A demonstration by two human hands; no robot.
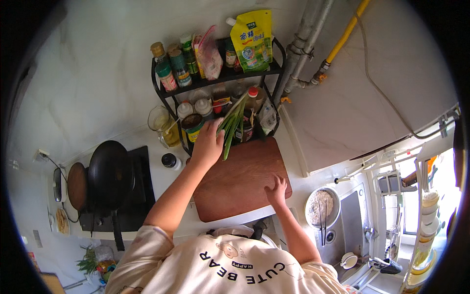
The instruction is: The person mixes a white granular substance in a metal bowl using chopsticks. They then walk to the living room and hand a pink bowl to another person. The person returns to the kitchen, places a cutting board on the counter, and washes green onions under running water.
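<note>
A small bunch of green scallions (232,126) is in my left hand (208,145), raised in front of the seasoning rack's lower shelf. The white stalk ends point up and to the right, while the green leaf tips hang down over the far edge of a brown wooden cutting board (235,180). My fingers partly hide where they grip the bunch. Over the right side of the board, my right hand (277,189) has its fingers spread and holds nothing. It looks to be resting on the board.
Behind the board stands a black two-tier rack (220,80) with bottles, jars and a yellow pouch (253,40). A black-capped jar (170,161) and a glass oil jug (163,126) stand left, beside a wok (111,174) on the cooktop. At right, a bowl with chopsticks (323,206) sits at the sink.
</note>
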